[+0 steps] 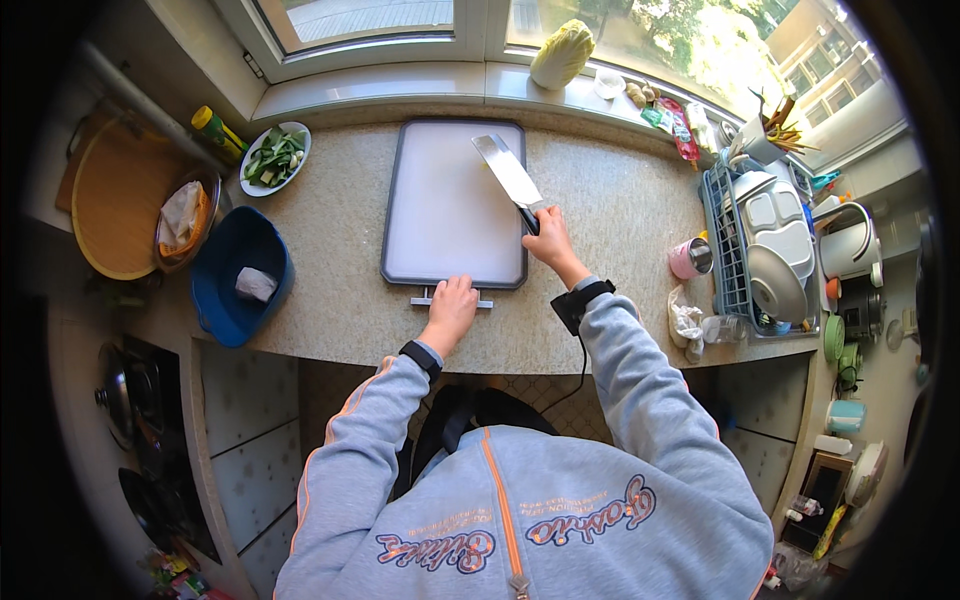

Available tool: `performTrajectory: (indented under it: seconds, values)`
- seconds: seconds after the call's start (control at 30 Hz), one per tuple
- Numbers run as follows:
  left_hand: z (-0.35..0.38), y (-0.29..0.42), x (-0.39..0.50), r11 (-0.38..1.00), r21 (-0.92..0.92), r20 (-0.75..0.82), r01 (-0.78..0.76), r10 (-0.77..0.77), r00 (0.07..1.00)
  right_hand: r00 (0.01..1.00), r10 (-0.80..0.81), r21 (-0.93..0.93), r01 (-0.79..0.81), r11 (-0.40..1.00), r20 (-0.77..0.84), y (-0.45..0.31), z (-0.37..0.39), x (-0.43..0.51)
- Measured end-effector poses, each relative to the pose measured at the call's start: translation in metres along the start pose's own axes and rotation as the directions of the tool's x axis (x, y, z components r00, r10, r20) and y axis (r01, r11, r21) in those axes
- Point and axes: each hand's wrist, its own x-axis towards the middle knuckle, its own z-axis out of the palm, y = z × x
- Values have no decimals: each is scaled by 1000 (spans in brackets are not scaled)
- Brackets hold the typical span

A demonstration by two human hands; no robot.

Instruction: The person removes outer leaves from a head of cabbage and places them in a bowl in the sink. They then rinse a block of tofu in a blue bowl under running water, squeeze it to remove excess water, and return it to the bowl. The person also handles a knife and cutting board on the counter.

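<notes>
My right hand point(553, 238) is closed around the black handle of a kitchen cleaver point(504, 169). Its wide steel blade points up and left over the right part of a white cutting board point(457, 202) with a grey rim. My left hand point(451, 306) rests at the board's near edge, over a metal bar point(421, 301) that sticks out below it; whether the fingers grip anything is unclear. To the left, a white oval plate point(244, 177) holds cut green vegetables point(276, 156). A blue plastic basin point(225, 300) has a small whitish bundle point(256, 285) in it.
A napa cabbage point(562, 54) stands on the windowsill. On the right are a dish rack point(720, 232) with dishes, a pink cup point(690, 258), a crumpled plastic bag point(684, 319) and a clear jar point(724, 328). A round wooden board point(124, 202) leans at far left.
</notes>
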Motion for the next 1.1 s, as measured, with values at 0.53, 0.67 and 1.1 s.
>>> performTrajectory:
  seconds: [0.53, 0.67, 1.1]
  values:
    - [-67, -107, -184, 642, -200, -13, 740, -757, 654, 956, -221, -22, 230, 973, 193, -27, 48, 90]
    - [-44, -124, -183, -120, -557, 678, 822, -637, 367, 939, -266, -94, 291, 952, 218, -34, 63, 105]
    - [-22, -148, -155, 186, -395, 578, 900, -711, 401, 996, -56, -104, 63, 993, 69, 17, -5, -46]
